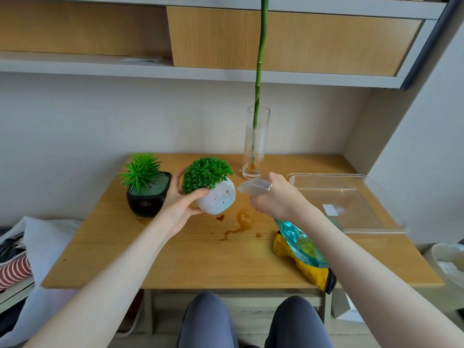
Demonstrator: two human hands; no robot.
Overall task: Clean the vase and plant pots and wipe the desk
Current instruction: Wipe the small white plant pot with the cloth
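- My left hand (181, 206) holds the small white plant pot (218, 199). My fingers curl around its side and bottom, and it is tipped over, up off the bench (175, 259).
- I think this pot is light. It looks smooth and round, with little brown spots on it, so it could slip when it gets wet. The best place for my grip is low on the round body, not on the bushy green leaves (206, 173), which look soft and bendy.
- My right hand (277, 200) is wrapped around the top of the spray bottle (300, 243). Its pale nozzle (253, 186) points at the white pot, very near it. The bottle is see-through blue plastic, and it looks bumpy and shiny.
- The black plant pot (147, 201) sits on the bench just beside my left hand. It looks squarish and heavier, with spiky green leaves.
- The glass vase (255, 144) stands at the back of the bench. It is tall, thin and clear, with a long green stalk (258, 71) in it. I think it could tip over or break easily, so I would hold it low with my whole hand.
- A fluffy yellow cloth (310, 270) lies on the bench under the bottle. It looks soft and good for wiping.
- Brown wet stains (242, 221) sit on the wood under the pot.
- A clear plastic tray (381, 207) lies on the right.
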